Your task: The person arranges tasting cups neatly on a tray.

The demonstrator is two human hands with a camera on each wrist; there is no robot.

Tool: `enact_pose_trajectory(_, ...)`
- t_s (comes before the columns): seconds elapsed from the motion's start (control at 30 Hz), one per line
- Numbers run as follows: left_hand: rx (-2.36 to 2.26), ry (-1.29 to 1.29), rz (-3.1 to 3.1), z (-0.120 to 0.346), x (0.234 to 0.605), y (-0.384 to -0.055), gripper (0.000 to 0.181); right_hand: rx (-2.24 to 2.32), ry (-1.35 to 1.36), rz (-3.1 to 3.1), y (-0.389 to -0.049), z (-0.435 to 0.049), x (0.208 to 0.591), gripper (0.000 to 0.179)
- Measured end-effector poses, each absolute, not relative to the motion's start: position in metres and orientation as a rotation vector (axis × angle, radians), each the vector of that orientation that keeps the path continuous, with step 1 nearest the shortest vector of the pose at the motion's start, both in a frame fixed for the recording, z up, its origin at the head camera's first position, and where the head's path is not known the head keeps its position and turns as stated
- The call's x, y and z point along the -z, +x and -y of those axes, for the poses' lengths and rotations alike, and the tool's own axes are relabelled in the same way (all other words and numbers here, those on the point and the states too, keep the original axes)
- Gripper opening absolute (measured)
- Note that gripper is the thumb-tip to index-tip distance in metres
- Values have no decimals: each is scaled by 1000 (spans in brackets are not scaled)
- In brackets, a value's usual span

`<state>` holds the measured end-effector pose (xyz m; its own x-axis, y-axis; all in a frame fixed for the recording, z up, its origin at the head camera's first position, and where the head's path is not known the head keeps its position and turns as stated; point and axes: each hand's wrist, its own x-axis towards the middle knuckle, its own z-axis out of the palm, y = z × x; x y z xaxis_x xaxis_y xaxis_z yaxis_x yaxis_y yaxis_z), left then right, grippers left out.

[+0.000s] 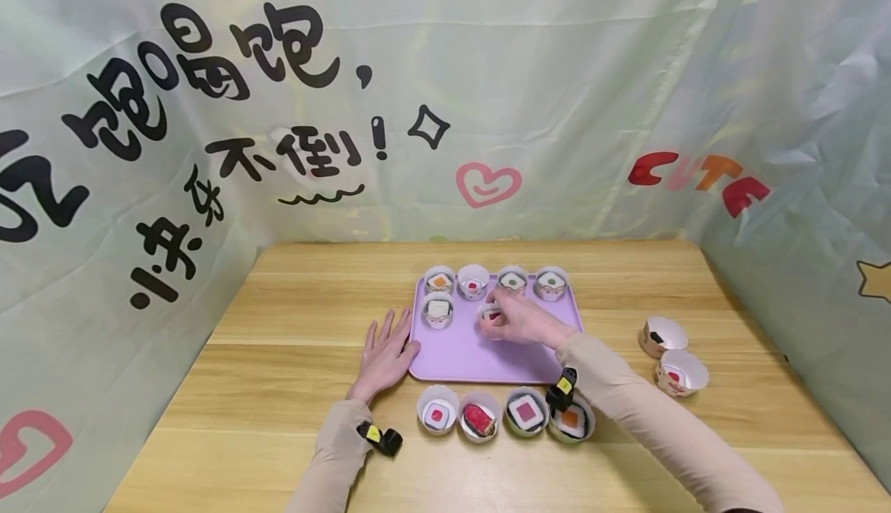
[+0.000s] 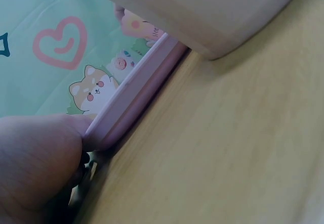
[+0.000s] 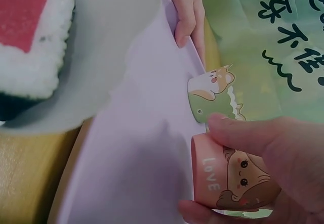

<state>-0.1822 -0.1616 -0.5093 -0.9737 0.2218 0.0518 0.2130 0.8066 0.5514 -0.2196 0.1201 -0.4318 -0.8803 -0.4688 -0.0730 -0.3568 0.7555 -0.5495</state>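
My right hand (image 1: pixel 522 318) grips a pink paper cup (image 3: pixel 208 176) with a cartoon face and "LOVE" on its side, thumb and fingers on opposite sides of its wall. In the head view this cup (image 1: pixel 489 313) is over the middle of the lilac tray (image 1: pixel 473 362), with a small sushi piece inside; whether its base touches the tray I cannot tell. My left hand (image 1: pixel 387 353) lies flat, fingers spread, at the tray's left edge. Beside the held cup, a cup with a dog print (image 3: pixel 210 95) stands on the tray.
Along the tray's back stand several cups with sushi pieces, including one with an orange centre (image 1: pixel 439 282). Before the tray is a row of cups, one holding a red-topped piece (image 1: pixel 479 418). Two cups (image 1: pixel 663 335) sit at the right. Printed cloth (image 1: pixel 431 49) hangs behind.
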Motion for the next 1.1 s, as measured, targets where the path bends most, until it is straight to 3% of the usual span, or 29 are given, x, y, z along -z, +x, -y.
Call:
enact_pose_trajectory(0.57, -884, 360, -2976, 162, 510, -183, 61, 673, -758, -2772, -228, -111, 435, 44)
enact_pose_trajectory(1.1, -885, 367, -2976, 161, 508, -183, 61, 659, -797, -2763, -232, -115, 435, 73)
